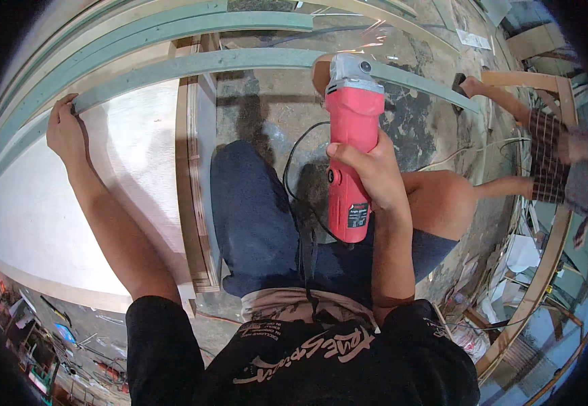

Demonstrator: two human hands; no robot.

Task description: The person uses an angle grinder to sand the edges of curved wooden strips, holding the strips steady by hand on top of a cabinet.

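My right hand (372, 169) is wrapped round the red body of an angle grinder (355, 111), which points away from me. Its disc (322, 73) meets a long green strip (267, 58), and orange sparks (375, 30) fly off beyond the grinder's head. The strip runs from far left across to the right. At the left, my left hand (66, 128) lies along the strip's edge, its fingertips curled over it; the thumb side is partly hidden. A black cord (292, 152) loops from the grinder's rear end.
Under the strip on the left stands a white-topped board (135, 169) with a wooden edge. More green strips (260, 26) lie beyond it. At the right another person (551, 145) reaches a hand to the strip's far end. Scraps and cables litter the right side beside a wooden frame (544, 264).
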